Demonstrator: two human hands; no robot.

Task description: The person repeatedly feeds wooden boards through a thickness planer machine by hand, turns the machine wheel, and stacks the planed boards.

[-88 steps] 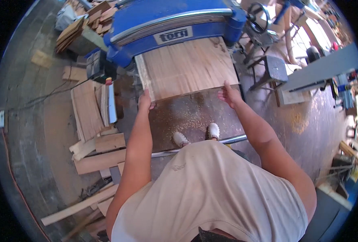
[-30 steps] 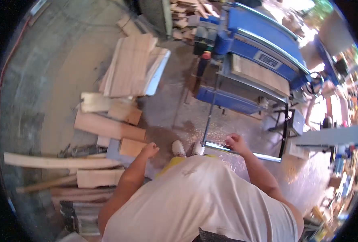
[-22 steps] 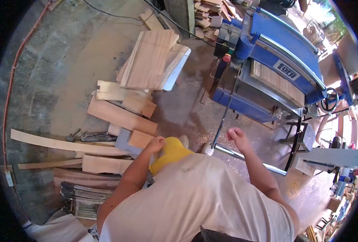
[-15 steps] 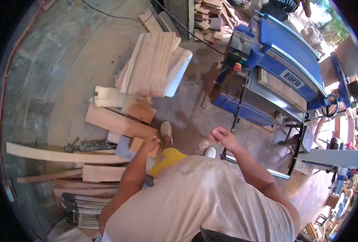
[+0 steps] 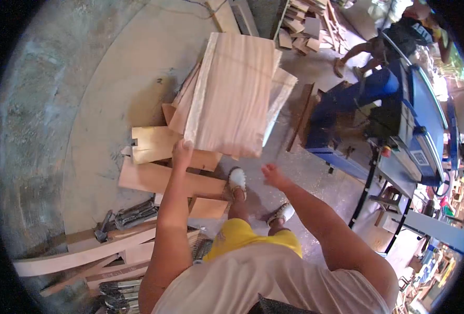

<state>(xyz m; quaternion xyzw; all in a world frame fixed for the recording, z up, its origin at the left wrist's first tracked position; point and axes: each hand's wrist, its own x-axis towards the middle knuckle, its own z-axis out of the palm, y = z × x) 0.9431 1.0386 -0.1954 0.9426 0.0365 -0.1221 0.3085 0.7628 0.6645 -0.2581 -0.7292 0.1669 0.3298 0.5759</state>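
A wide wooden panel [image 5: 232, 94] with streaked grain lies on top of a stack of boards. My left hand [image 5: 182, 153] is at the panel's lower left corner; whether it touches the wood I cannot tell, and its fingers are blurred. My right hand [image 5: 275, 176] hangs over the floor, just below and right of the panel's near edge. It holds nothing, and its fingers look partly stretched out. Beneath my left hand are a pale notched board [image 5: 151, 145] and a longer plank [image 5: 153, 177].
A blue machine [image 5: 342, 118] stands to the right. Another person [image 5: 407, 39] is behind it. Clamps [image 5: 132, 214] and long wood strips [image 5: 85, 256] lie at lower left. Offcuts [image 5: 308, 26] are heaped at the back. A short board [image 5: 208, 208] lies near my left foot.
I have come closer to the panel, which now looks larger. My left hand has moved forward to its corner. My right hand's fingers have loosened from a closed shape.
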